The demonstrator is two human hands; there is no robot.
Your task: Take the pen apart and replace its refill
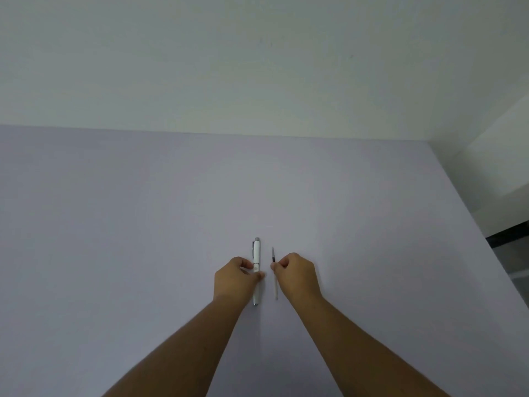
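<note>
Left hand [236,277] pinches pen [256,253] at its middle on table [143,224], right hand [297,275] pinches refill [275,285] just beside, parallel.

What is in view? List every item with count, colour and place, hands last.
pen: one, white with a silver cap end and clip, lying on the table, pointing away from the person, left of the refill.
refill: one, thin, pale tube with a dark tip, lying beside the pen, apart from it.
table: one, pale lilac-grey, fills the lower view.
wall: white, behind the table.
left hand: one, its grip pinching the pen near mid-length.
right hand: one, its grip pinching the refill.
</note>
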